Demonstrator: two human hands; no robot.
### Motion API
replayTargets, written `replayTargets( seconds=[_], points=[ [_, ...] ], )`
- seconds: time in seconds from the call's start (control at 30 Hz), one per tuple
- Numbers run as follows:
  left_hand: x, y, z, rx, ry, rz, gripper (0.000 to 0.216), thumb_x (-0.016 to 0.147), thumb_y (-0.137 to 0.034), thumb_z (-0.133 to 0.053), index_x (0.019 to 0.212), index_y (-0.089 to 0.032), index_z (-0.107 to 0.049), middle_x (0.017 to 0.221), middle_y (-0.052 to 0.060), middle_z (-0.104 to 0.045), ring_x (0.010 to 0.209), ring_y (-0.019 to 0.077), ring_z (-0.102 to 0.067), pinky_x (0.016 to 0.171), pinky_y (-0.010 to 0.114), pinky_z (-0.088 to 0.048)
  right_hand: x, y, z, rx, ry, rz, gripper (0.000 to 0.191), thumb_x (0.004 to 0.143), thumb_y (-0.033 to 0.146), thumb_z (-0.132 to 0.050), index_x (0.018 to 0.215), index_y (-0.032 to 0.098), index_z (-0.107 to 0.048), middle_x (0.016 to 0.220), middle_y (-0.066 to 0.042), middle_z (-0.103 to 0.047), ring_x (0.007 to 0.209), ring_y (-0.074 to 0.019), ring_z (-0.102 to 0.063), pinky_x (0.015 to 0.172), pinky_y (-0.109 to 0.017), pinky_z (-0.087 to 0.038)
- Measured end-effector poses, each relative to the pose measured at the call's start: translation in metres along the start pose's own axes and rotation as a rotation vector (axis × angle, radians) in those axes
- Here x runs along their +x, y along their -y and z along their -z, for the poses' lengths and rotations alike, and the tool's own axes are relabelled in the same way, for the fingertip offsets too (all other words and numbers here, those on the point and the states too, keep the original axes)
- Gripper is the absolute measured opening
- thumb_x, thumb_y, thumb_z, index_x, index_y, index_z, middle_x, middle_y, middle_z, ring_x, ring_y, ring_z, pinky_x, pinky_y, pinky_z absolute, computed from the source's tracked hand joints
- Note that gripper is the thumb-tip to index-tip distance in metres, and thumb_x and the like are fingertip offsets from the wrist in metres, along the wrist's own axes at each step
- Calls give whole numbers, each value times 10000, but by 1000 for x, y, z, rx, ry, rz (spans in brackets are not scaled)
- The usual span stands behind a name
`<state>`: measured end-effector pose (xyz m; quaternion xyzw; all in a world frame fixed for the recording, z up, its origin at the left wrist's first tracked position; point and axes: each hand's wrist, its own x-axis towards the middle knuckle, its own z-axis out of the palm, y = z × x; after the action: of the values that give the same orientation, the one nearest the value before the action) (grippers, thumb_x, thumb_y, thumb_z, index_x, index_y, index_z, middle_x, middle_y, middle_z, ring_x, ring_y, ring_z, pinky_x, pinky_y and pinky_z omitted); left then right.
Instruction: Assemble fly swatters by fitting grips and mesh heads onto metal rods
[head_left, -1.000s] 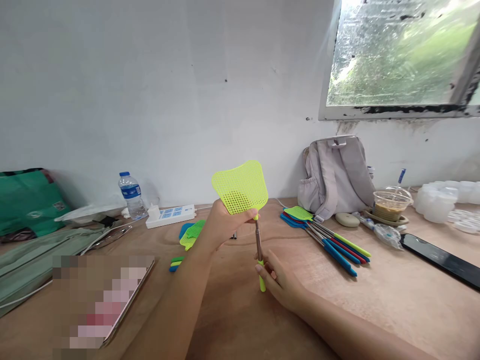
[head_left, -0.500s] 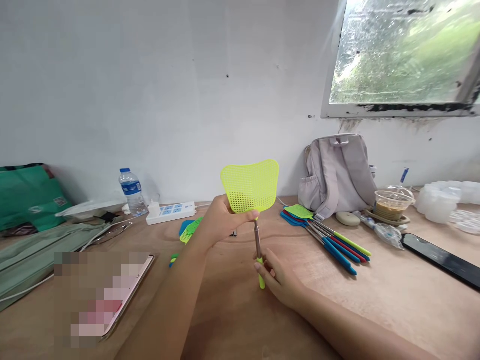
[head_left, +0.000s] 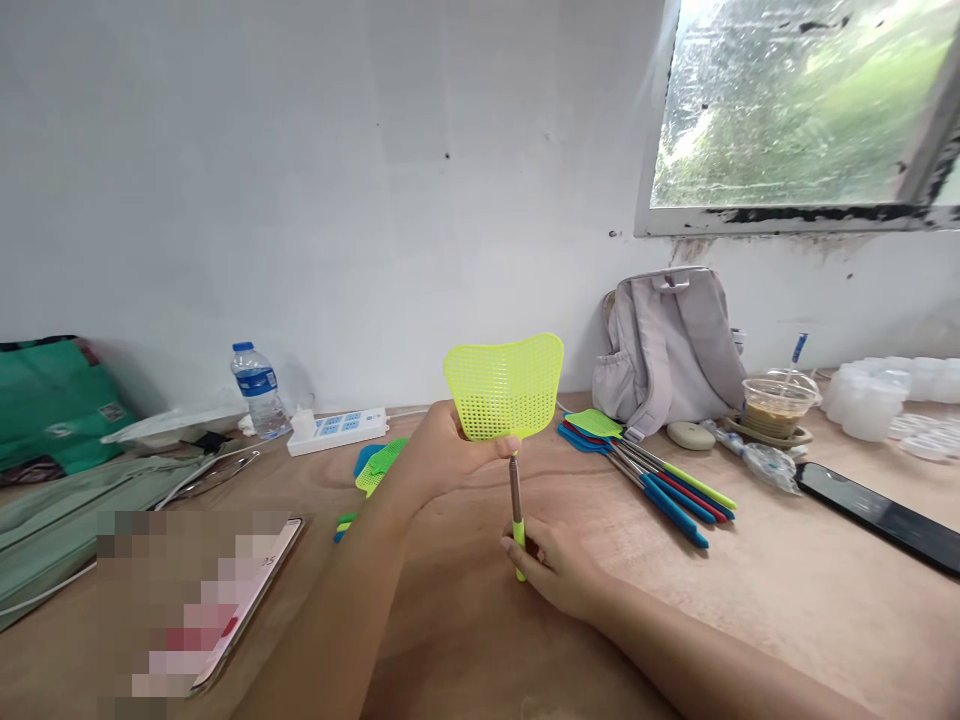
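Observation:
A yellow-green fly swatter [head_left: 504, 385] with a perforated head stands upright in front of me, above the table. My left hand [head_left: 454, 450] grips it at the neck, just under the head, with the thumb in front and the fingers hidden behind. Below that runs a short metal telescopic shaft [head_left: 515, 490]. My right hand [head_left: 559, 565] is closed around the yellow-green handle [head_left: 519, 552] near the tabletop, thumb and fingers on it. To the right lies a stack of fly swatters [head_left: 660, 483] in blue, red and yellow-green. More swatters [head_left: 379, 465] lie behind my left forearm, partly hidden.
On the left are a phone [head_left: 247, 600], a water bottle [head_left: 259, 390], a power strip [head_left: 337, 432] and a green bag [head_left: 60, 405]. At the right stand a backpack [head_left: 667, 345], a drink cup [head_left: 776, 405], white plastic containers [head_left: 870, 400] and a black phone [head_left: 881, 515].
The swatter's head and my left hand have come down slightly toward the handle, and less shaft shows between them. My right hand stays around the handle. The view has shifted a little.

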<state>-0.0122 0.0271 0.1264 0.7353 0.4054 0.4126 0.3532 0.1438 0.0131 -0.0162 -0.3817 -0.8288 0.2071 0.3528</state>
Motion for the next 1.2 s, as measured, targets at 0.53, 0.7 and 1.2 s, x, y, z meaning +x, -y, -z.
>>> replayTargets(
  seconds=[0.53,0.7,1.2],
  points=[
    [1,9,13,88,33,-17,250,654,-329,-640,849,-173,-625,792,30,-674,801,195,-615,744,328,-481,-1,-7,-2,190,-3,-179,204,705,229,-603,735,205,-403,591,62,-487,502,-79,-469,450,-170,-331],
    [4,17,19,128,61,-41,243,691,-356,-590,853,-175,-612,829,37,-660,786,190,-608,734,321,-478,-1,-10,-1,157,-34,-131,215,728,261,-597,689,203,-394,574,65,-463,508,-77,-438,472,-180,-335],
    [22,90,59,899,67,344,294,637,-189,-520,908,-205,-633,1033,50,-641,944,206,-575,765,252,-428,-6,-77,127,-545,-228,-337,70,750,279,-497,731,213,-509,722,-23,-604,637,-167,-538,559,-247,-355]
  ],
)
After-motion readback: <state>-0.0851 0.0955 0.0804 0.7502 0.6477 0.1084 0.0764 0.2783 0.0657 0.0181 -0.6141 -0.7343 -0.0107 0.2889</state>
